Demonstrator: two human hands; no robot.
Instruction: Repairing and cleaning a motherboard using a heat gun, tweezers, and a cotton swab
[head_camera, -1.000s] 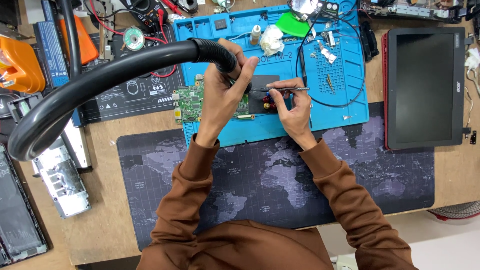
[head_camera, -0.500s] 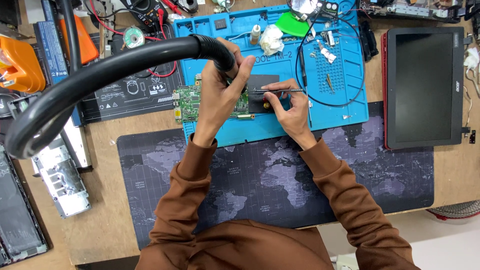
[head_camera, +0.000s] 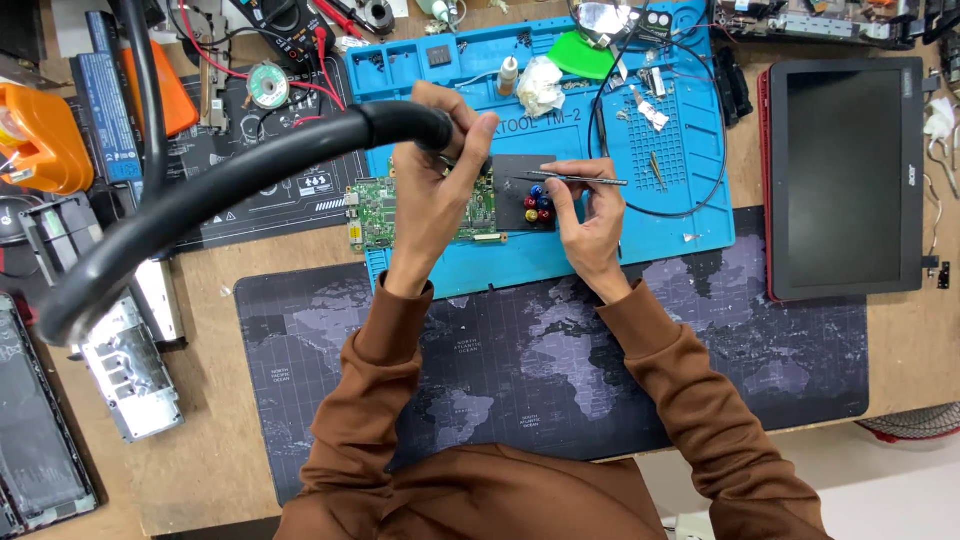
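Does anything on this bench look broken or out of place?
A crumpled white tissue lies on the blue mat among loose small parts, and a bare laptop screen sits apart at the right. Otherwise it is ordinary repair clutter; nothing looks spilled.

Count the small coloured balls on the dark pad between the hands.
4 coloured balls in a tight cluster on the dark pad: blue at the top, red beside it, yellow and another red below, beside the right hand. More may be hidden.
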